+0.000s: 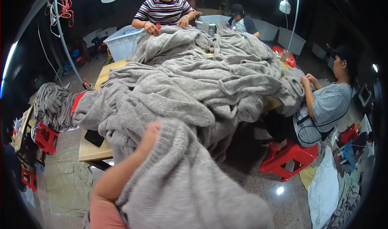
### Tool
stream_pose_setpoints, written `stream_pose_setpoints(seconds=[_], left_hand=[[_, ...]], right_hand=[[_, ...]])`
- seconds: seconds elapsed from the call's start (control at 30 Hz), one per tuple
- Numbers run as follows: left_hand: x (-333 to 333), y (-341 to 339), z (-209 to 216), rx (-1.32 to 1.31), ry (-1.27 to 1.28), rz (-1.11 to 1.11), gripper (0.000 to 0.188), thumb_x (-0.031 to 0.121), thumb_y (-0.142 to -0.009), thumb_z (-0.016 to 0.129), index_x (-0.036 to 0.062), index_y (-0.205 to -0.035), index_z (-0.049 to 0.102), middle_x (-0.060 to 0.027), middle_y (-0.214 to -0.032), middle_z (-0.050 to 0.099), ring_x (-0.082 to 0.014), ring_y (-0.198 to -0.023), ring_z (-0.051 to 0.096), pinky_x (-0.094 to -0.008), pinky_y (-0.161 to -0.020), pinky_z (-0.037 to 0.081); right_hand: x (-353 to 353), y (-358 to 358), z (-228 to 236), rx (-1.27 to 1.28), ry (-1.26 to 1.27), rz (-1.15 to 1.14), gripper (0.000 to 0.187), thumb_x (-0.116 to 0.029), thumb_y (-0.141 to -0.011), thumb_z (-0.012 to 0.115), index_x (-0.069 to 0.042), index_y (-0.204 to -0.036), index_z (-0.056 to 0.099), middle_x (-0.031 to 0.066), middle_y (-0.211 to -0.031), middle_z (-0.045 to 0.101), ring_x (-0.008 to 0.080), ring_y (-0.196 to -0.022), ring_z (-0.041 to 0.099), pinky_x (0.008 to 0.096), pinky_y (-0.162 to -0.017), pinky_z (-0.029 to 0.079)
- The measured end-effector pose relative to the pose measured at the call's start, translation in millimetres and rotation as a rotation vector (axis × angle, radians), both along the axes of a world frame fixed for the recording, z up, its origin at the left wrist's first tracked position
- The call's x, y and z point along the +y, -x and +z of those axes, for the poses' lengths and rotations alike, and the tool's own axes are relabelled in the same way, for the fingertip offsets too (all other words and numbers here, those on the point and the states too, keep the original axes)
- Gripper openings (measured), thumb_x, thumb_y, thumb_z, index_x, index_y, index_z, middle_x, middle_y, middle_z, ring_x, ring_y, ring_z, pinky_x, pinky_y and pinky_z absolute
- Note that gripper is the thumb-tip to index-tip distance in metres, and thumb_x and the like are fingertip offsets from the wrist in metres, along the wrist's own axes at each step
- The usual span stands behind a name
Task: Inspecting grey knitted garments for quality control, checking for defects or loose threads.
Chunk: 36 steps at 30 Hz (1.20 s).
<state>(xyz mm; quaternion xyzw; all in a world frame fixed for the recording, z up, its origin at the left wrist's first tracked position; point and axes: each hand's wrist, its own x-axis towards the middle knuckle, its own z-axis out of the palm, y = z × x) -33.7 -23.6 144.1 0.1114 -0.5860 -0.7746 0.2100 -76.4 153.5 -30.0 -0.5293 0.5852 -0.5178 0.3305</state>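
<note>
My left hand (152, 132) is raised in front of me and grips the edge of a grey knit garment (173, 180). The fingers are partly hidden by the fabric and a little blurred. The ribbed edge runs down along my forearm, and the rest of the knit hangs wide across the lower middle. My right hand does not show. Just beyond my left hand, a big heap of grey knit pieces (173, 91) covers most of a wooden table (95, 150) and spills over its near edge.
A black phone (94, 138) lies on the table's near left corner. At the right, a person (323, 103) on a red stool (289, 160) handles grey knit. Another person (169, 8) works across the table beside a white bin (123, 43). More knit (54, 107) is piled at the left.
</note>
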Motion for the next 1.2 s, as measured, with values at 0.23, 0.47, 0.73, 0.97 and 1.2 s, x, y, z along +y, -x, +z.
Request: stream_pose_setpoints(seconds=[0.23,0.47,0.73,0.97,1.2], left_hand=[[-6.0,-17.8,-175.7,-0.452,0.199,0.270,0.024,0.008,-0.076,0.061,-0.0040,-0.097,0.061,-0.0068,-0.095,0.063,-0.0147,-0.081,0.058,-0.0297,-0.072,0.046],[-46.3,-68.7,-168.5,-0.674,0.579,0.246,0.022,0.010,-0.070,0.067,-0.0027,-0.087,0.059,-0.0062,-0.073,0.062,-0.0115,-0.065,0.057,-0.0261,-0.059,0.046],[-118.6,-20.9,-202.4,-0.567,0.800,0.282,0.036,0.020,-0.073,0.063,0.0046,-0.105,0.057,-0.0164,-0.101,0.060,-0.0323,-0.097,0.056,-0.0359,-0.083,0.043],[-271.7,74.8,-284.1,-0.469,1.004,0.322,0.041,0.018,-0.088,0.040,0.0006,-0.125,0.039,-0.0129,-0.130,0.042,-0.0247,-0.122,0.035,-0.0319,-0.100,0.028],[-275.4,82.7,-250.8,-0.282,0.786,0.406,0.041,0.007,-0.081,0.052,-0.0024,-0.120,0.043,-0.0149,-0.123,0.047,-0.0229,-0.115,0.042,-0.0320,-0.097,0.032]], right_hand=[[26.3,19.2,-74.9,0.025,-0.252,-0.132,0.033,-0.028,-0.080,0.049,-0.004,-0.098,0.062,0.0184,-0.099,0.060,0.0307,-0.098,0.056,0.0396,-0.085,0.042],[14.6,36.7,4.3,0.533,-0.656,0.315,0.029,-0.030,-0.076,0.054,-0.005,-0.088,0.061,0.0207,-0.089,0.060,0.0343,-0.085,0.057,0.0419,-0.072,0.045],[-52.3,47.2,-12.5,0.727,-0.171,-0.123,0.054,-0.032,-0.060,0.067,0.001,-0.099,0.048,0.0165,-0.101,0.046,0.0353,-0.093,0.044,0.0445,-0.078,0.036],[-63.1,52.2,-43.6,0.710,-0.461,0.245,0.044,-0.036,-0.061,0.065,-0.004,-0.090,0.056,0.0118,-0.094,0.051,0.0291,-0.092,0.048,0.0434,-0.077,0.037],[-58.8,74.4,-71.3,0.446,-0.319,0.062,0.026,-0.017,-0.064,0.057,-0.004,-0.086,0.056,0.0115,-0.079,0.052,0.0297,-0.081,0.050,0.0392,-0.074,0.039]])
